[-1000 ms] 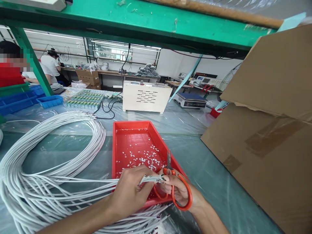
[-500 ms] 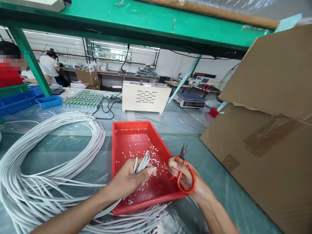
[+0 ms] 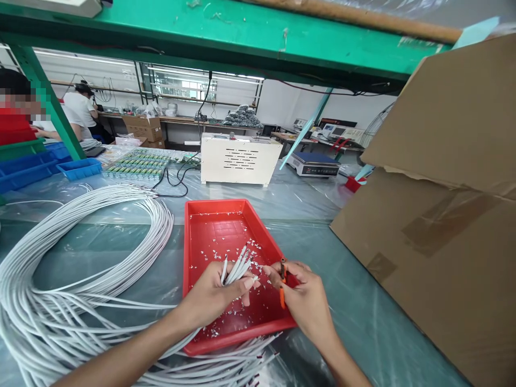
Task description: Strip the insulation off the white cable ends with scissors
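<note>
My left hand is closed around a small bunch of white cables, their cut ends pointing up over the red tray. To its right, my right hand grips orange-handled scissors, mostly hidden by the fingers. Its thumb and forefinger reach toward the cable ends without touching them. Small white scraps are scattered across the tray floor. A big coil of white cable lies on the left, and more cable ends stick out below the tray's near edge.
Behind the tray stands a cream metal box, with a scale to its right. A cardboard box borders the right side. Overhead runs a green shelf beam. Blue bins and co-workers are at the far left.
My right hand has turned over and moved slightly left toward the cable ends; the scissor blades no longer point up and away. My left hand stays with the cables.
</note>
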`<state>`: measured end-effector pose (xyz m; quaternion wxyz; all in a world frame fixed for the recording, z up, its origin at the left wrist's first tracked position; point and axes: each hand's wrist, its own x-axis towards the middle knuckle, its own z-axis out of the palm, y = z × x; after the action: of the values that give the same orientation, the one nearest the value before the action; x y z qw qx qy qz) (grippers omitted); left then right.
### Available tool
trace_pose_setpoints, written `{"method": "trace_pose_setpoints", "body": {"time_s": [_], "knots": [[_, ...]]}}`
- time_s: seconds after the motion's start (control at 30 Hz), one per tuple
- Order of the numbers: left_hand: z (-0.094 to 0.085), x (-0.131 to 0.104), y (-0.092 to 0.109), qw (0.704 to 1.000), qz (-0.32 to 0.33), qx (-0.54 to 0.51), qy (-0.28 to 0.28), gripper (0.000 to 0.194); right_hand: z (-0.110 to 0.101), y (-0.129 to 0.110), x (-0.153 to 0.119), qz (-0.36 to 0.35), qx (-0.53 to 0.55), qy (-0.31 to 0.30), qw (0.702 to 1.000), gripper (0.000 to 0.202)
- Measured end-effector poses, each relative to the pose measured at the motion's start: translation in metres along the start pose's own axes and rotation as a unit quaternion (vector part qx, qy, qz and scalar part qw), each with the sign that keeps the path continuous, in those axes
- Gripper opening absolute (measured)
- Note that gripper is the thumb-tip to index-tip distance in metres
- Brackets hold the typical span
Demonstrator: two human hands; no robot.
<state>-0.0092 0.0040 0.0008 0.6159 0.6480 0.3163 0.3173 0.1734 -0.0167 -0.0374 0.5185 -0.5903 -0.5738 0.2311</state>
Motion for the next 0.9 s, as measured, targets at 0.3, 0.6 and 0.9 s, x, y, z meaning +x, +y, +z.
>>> {"method": "trace_pose_setpoints", "body": {"time_s": [0.3,0.6,0.9], "knots": [[0.001,0.002,-0.004,0.999,0.013,0.018,0.030,0.020,0.003,-0.016,-0.015,0.027,0.174,-0.074,0.982,0.012],[0.007,0.001,-0.012,1.000,0.008,-0.021,0.022,0.016,0.009,-0.019,-0.017,0.029,0.186,-0.059,0.980,0.009],[0.005,-0.001,-0.001,0.999,0.029,0.016,-0.003,0.029,0.007,-0.024,-0.015,0.104,0.232,-0.057,0.966,0.019]]}}
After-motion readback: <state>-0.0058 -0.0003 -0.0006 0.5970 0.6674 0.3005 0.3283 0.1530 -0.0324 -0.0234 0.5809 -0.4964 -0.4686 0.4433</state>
